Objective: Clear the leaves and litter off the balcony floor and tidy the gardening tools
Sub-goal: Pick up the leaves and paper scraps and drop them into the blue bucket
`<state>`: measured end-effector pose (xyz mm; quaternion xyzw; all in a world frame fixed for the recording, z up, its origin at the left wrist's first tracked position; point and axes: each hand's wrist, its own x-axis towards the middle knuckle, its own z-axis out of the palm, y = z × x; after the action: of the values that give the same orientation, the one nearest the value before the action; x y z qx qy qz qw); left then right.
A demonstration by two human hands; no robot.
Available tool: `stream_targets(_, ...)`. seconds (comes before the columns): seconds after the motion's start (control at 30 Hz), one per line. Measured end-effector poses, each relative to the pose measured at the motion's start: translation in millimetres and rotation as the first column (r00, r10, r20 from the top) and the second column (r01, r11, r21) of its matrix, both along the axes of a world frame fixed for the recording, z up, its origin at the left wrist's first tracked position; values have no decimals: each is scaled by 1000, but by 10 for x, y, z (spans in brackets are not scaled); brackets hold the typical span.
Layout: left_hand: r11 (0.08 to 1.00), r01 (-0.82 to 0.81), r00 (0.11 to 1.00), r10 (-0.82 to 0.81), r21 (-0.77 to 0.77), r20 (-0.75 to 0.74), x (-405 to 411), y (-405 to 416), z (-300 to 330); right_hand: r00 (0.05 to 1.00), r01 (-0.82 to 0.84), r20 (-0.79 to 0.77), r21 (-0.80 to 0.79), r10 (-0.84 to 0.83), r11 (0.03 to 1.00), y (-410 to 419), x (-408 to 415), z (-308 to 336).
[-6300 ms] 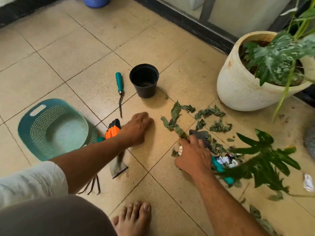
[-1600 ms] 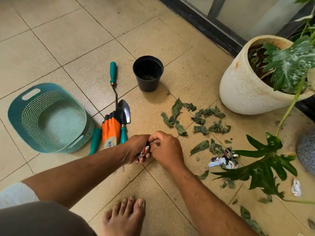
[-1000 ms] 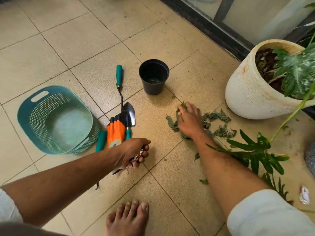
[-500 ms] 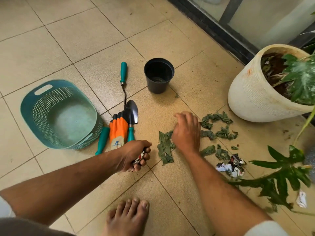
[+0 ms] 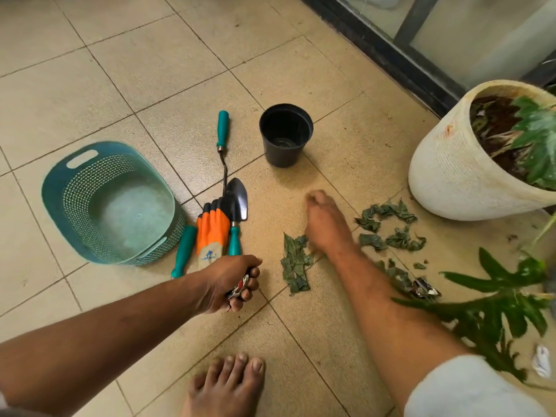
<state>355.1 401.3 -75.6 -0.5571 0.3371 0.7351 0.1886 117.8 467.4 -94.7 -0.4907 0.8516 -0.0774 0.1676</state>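
My left hand (image 5: pixel 231 281) is closed around crumpled litter scraps (image 5: pixel 239 288), low over the tiles near the tools. My right hand (image 5: pixel 323 219) lies flat and blurred on the floor between two groups of dry green leaves: a small pile (image 5: pixel 294 264) to its left and scattered leaves (image 5: pixel 388 227) to its right. More wrapper litter (image 5: pixel 422 288) lies under a plant frond. An orange glove (image 5: pixel 212 233), a trowel (image 5: pixel 237 206), a teal-handled weeder (image 5: pixel 222 139) and another teal handle (image 5: pixel 183 251) lie together beside the teal basket (image 5: pixel 54 200).
A small black pot (image 5: pixel 285 136) stands behind the tools. A big white planter (image 5: pixel 463 164) with a leafy plant is at the right, its fronds (image 5: pixel 496 302) hanging over the floor. A white paper scrap (image 5: pixel 541 361) lies far right. My bare foot (image 5: pixel 228 383) is at the bottom.
My right hand swept leaves toward me into a small pile, then slid back out toward the far leaves. My left hand stayed closed on the litter passed to it earlier.
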Motion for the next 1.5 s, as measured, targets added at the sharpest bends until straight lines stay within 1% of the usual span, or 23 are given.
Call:
stream_targets(0.1,1000,15,1000,-15,-1,-26,-115,59,22,996,-87,36,12,87,996,368,241,-9)
stream_targets(0.13,1000,27,999,-28,-5,-28,-150,78,21,995,-53,80,-11,53,999,456,257,5)
stream_targets(0.2,999,48,998,-48,-17,-28,-192,127,24,967,192,193,-132,-165,972,599,292,75)
stream_targets(0.27,998,46,999,-46,-43,-17,-182,168,25,853,505,306,-276,-423,818,698,386,117)
stream_targets(0.3,998,43,999,-44,-52,-5,-171,189,12,800,586,330,-248,-502,771,729,455,116)
stream_targets(0.33,997,41,999,-40,-61,10,-148,207,-9,790,597,297,-170,-536,784,750,536,101)
stream_targets(0.37,997,28,999,-27,-68,18,-128,220,-6,827,546,222,-96,-516,832,762,630,57)
stream_targets(0.47,996,10,1000,-9,-92,11,-66,229,-3,951,307,21,28,-308,951,698,911,-101)
stream_targets(0.57,994,14,999,-9,-104,41,2,226,-4,973,202,-139,107,-186,973,630,1035,-247)
stream_targets(0.67,996,6,999,-1,-89,49,47,263,-15,947,139,-294,17,-128,990,619,904,-273)
stream_targets(0.8,998,33,999,-30,-59,45,34,309,19,936,-68,-348,-21,56,997,753,495,-360)
stream_targets(0.93,997,40,998,-36,-70,58,12,300,55,932,-153,-341,-70,121,986,983,360,-405)
stream_targets(1.03,995,24,999,-20,-94,43,-93,306,89,960,-97,-267,-36,84,995,1041,458,-389)
stream_targets(1.07,996,13,1000,-11,-86,21,-137,318,104,980,-4,-198,-56,-7,998,1028,505,-366)
stream_targets(1.1,996,-5,1000,5,-88,-2,-182,323,111,985,146,-79,-107,-155,983,997,558,-311)
stream_targets(1.13,995,-32,999,29,-95,-27,-221,327,113,946,325,65,-171,-319,930,960,615,-236)
stream_targets(1.17,993,-58,998,54,-106,-44,-256,344,135,872,486,194,-228,-450,844,939,668,-165)
stream_targets(1.23,988,-92,994,84,-121,-73,-334,343,167,715,694,380,-280,-587,664,910,784,-40)
stream_targets(1.27,986,-118,990,108,-116,-91,-370,331,160,661,743,438,-272,-609,611,899,854,30)
stream_targets(1.33,981,-159,983,147,-112,-106,-410,327,181,612,778,504,-246,-609,578,884,1004,149)
stream_targets(1.37,981,-166,981,154,-104,-117,-404,354,145,623,768,506,-246,-597,592,870,1072,199)
stream_targets(1.43,978,-176,979,161,-115,-127,-456,377,116,714,684,445,-279,-541,674,834,1183,256)
stream_targets(1.5,970,-195,956,156,-142,-247,-441,427,188,820,556,334,-268,-465,787,780,1259,317)
